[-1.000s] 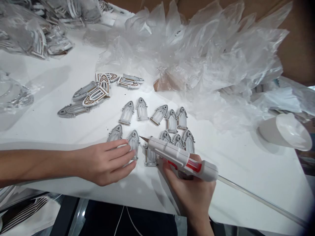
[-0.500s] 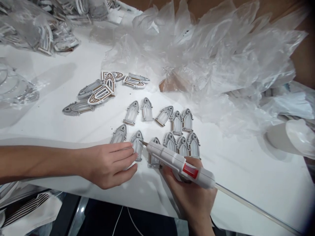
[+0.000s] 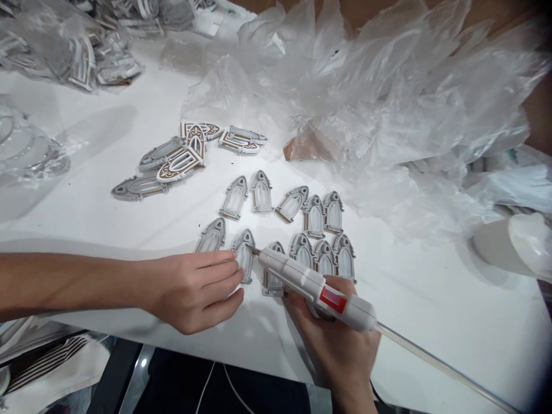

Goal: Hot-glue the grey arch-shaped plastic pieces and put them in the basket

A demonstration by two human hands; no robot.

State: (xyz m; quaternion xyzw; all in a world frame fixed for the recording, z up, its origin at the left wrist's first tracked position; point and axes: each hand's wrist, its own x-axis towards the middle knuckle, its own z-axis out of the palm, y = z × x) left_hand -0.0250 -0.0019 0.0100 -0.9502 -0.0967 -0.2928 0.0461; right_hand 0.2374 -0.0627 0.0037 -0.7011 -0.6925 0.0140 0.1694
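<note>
My right hand (image 3: 345,339) is wrapped round a white glue gun (image 3: 297,276) with a red window and a long clear glue stick out of its back. Its metal tip is at the upper part of a grey arched window-shaped piece (image 3: 245,259). At that piece's left edge are the fingertips of my left hand (image 3: 194,287), which lies palm down with fingers slightly apart; any grip is hard to make out. Several similar arched pieces (image 3: 234,198) lie in two rows around it, backs up. The gun partly covers one piece (image 3: 272,284).
Brown-and-white and grey arched pieces (image 3: 181,164) are piled at the left centre. Clear plastic bags (image 3: 388,115) cover the back right. Bagged pieces (image 3: 81,57) lie at the back left, and a white cup (image 3: 509,244) lies at the right.
The view has shifted slightly, so the pieces appear a little further right. My hands and the gun keep nearly the same pose, with the tip still at the same piece.
</note>
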